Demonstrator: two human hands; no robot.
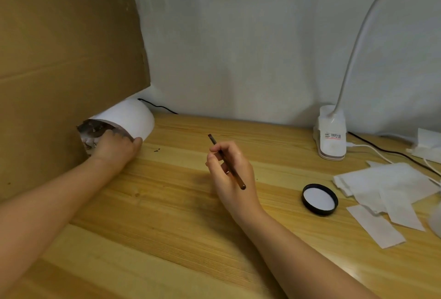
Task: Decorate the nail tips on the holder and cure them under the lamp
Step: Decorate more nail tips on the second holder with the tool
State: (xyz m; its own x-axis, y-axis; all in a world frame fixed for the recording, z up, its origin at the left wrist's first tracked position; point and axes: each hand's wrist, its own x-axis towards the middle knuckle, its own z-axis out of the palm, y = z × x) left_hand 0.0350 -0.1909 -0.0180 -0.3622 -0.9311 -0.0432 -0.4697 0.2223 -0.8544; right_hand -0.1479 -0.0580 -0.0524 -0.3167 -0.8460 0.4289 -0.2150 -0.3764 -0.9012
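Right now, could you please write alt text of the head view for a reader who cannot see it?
A person's left hand reaches into the mouth of a white curing lamp under leaning cardboard, while the right hand holds a thin brush above a wooden desk. A black lid and paper wipes lie right.

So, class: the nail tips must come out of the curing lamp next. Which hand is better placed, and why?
The left hand: it is already at the mouth of the white curing lamp, fingers reaching inside. The right hand is out over the table, apart from the lamp, and holds the brush.
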